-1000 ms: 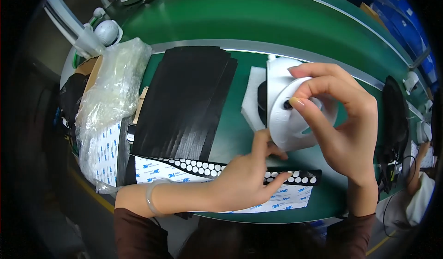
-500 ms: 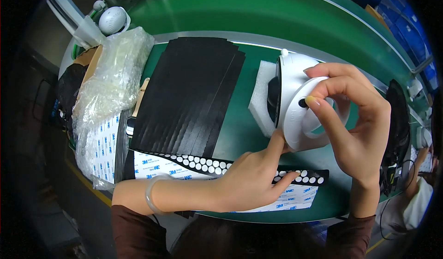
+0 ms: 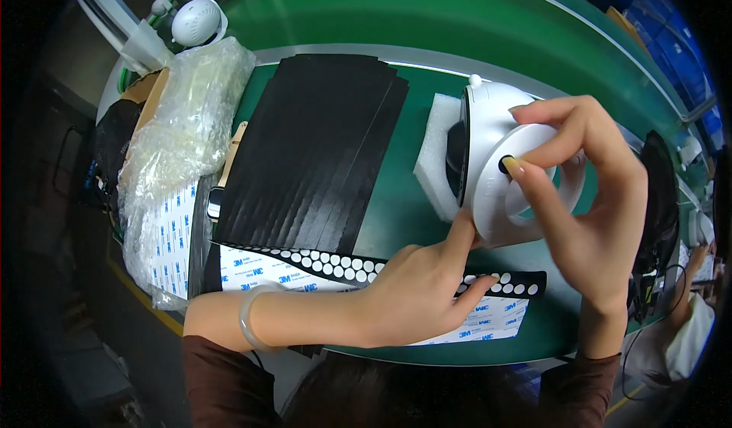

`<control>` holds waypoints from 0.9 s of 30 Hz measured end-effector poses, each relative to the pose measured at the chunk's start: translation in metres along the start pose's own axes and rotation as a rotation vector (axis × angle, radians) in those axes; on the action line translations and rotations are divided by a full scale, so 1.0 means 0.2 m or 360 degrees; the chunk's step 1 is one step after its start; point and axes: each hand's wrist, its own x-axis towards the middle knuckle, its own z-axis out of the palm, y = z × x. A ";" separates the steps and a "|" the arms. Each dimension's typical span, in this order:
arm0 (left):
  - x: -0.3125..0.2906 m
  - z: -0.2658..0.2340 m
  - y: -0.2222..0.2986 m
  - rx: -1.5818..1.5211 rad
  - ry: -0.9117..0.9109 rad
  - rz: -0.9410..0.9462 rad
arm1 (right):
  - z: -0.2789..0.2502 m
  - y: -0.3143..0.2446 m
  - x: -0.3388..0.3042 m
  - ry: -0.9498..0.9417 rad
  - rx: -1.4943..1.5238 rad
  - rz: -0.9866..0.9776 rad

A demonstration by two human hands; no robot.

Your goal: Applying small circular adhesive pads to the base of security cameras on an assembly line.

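Note:
A white round device (image 3: 499, 104) with a dark front lies tipped on its side, its ring-shaped white base (image 3: 496, 199) turned toward me. My left hand (image 3: 423, 291) grips it low down, one finger stretched up against the base's lower edge; another finger lies over a black strip with white dots (image 3: 347, 266). My right hand (image 3: 591, 192) is closed in a pinch, thumb and forefinger on a small black round pad (image 3: 505, 165) at the base's rim. Whether the pad is fully seated there is hidden by the fingertips.
White foam (image 3: 441, 157) rests behind the device. Left of it is a stack of black sheets (image 3: 313, 146), with a white printed backing sheet (image 3: 496, 321) under the dotted strip. Bubble wrap (image 3: 191, 115) lies further left. Another white device (image 3: 197, 22) stands at the far left.
Thumb and forefinger of my right hand have shifted slightly over the black pad. The white device sits slightly further right; my left hand stays against it.

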 end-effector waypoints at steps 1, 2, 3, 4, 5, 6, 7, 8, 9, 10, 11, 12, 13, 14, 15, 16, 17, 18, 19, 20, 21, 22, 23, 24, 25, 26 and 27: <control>0.00 0.00 0.00 0.0034 0.0022 0.0038 | 0.01 0.00 0.00 0.0050 0.0144 0.0105; 0.00 0.00 -0.01 0.0064 0.0044 0.0075 | -0.01 0.01 0.02 0.0064 0.0181 0.0162; 0.00 0.00 -0.01 0.0062 0.0041 0.0074 | -0.02 0.02 0.03 0.0011 0.0281 0.0285; 0.00 0.00 -0.01 0.0036 0.0021 0.0038 | -0.03 0.03 0.05 -0.0041 0.0381 0.0408; 0.01 0.00 0.00 0.0011 -0.0001 0.0006 | -0.03 0.04 0.08 -0.0108 0.0578 0.0479; 0.01 0.00 0.00 0.0011 -0.0006 0.0011 | -0.03 0.04 0.08 -0.0101 0.0575 0.0480; 0.01 0.00 -0.01 -0.0053 -0.0003 -0.0014 | -0.04 0.03 0.08 -0.0173 0.0553 0.0490; 0.01 0.00 -0.01 -0.0117 -0.0002 -0.0038 | -0.05 0.03 0.08 -0.0244 0.0530 0.0499; 0.01 0.00 -0.01 -0.0119 -0.0008 -0.0029 | -0.05 0.05 0.08 -0.0277 0.0583 0.0417; 0.01 0.01 0.00 -0.0104 -0.0014 -0.0038 | -0.05 0.05 0.07 -0.0268 0.0576 0.0419; 0.01 0.01 0.00 -0.0088 -0.0018 -0.0050 | -0.05 0.05 0.06 -0.0240 0.0502 0.0331; 0.01 0.00 0.00 -0.0090 -0.0024 -0.0046 | -0.05 0.05 0.06 -0.0211 0.0426 0.0245; 0.01 -0.01 0.01 -0.0066 -0.0043 -0.0062 | -0.06 0.05 0.05 -0.0205 0.0423 0.0248; 0.01 -0.01 0.01 -0.0044 -0.0062 -0.0075 | -0.06 0.04 0.06 -0.0269 0.0402 0.0281; 0.01 -0.01 0.01 -0.0047 -0.0069 -0.0069 | -0.06 0.04 0.06 -0.0333 0.0382 0.0314; 0.00 -0.01 0.01 -0.0021 -0.0067 -0.0067 | -0.05 0.04 0.06 -0.0317 0.0442 0.0348; 0.00 -0.01 0.01 0.0008 -0.0063 -0.0063 | -0.06 0.05 0.07 -0.0309 0.0437 0.0348; 0.00 -0.01 0.01 0.0008 -0.0068 -0.0056 | -0.06 0.05 0.07 -0.0342 0.0503 0.0396; 0.01 -0.01 0.00 0.0017 -0.0069 -0.0047 | -0.06 0.05 0.07 -0.0374 0.0570 0.0444; 0.01 -0.01 0.00 0.0025 -0.0073 -0.0035 | -0.06 0.06 0.07 -0.0362 0.0564 0.0446; 0.02 -0.01 0.00 0.0025 -0.0083 -0.0024 | -0.05 0.06 0.07 -0.0363 0.0523 0.0406; 0.02 -0.01 0.00 -0.0002 -0.0062 -0.0101 | -0.05 0.06 0.07 -0.0363 0.0480 0.0368; 0.01 0.00 0.01 -0.0026 -0.0038 -0.0182 | -0.09 0.06 0.07 -0.0441 0.0534 0.0485; 0.00 0.01 0.02 -0.0028 -0.0048 -0.0173 | -0.10 0.08 0.06 -0.0148 0.0261 0.0043; -0.01 0.02 0.02 -0.0136 0.0060 -0.0157 | -0.11 0.09 0.04 0.0145 -0.0021 -0.0395; -0.01 0.03 0.02 -0.0250 0.0162 -0.0148 | -0.19 0.05 -0.01 0.0132 -0.0394 -0.0448; -0.02 0.03 0.04 -0.0279 0.0186 -0.0177 | -0.22 0.03 -0.09 0.0162 -0.0273 -0.0290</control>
